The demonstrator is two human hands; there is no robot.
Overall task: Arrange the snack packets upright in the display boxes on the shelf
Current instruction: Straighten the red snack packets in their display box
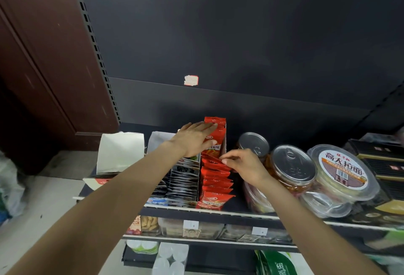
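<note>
Head view, looking down over both forearms at a dark shelf [236, 205].

Left hand [192, 138] laid flat, fingers straight and spread, against the rear red snack packets [215, 141] at the back of the red display box [223, 143]; probably bracing that upright stack so nothing topples forward while the row is worked. Grip of the left hand: spread, pressing, curled round nothing.

Right hand [242, 164] just in front, thumb and fingertips pressed together on the top edge of one red packet [213, 160] midway along the row, apparently to lift or tip it upright. Grip of the right hand: pinching that packet.

Forward packets [216, 184] in the same box leaning back in overlapping layers, none standing straight, so most of the row judged not yet done. Frontmost packet [215, 199] slumped at the shelf lip.

Just left, touching the red box, a display box of black-and-silver packets [182, 181], also leaning. Further left, a white carton [120, 152] with flap raised.

To the right, near the right wrist, two clear jars with metal pull-tab lids [291, 161], and beside them a round tub with a printed label [343, 172].

Below, lower shelves with price tags [191, 224] and blurred goods, too soft to identify.

Risk, as a judgement: glossy packets likely to slide and fan out once the bracing hand lifts.
</note>
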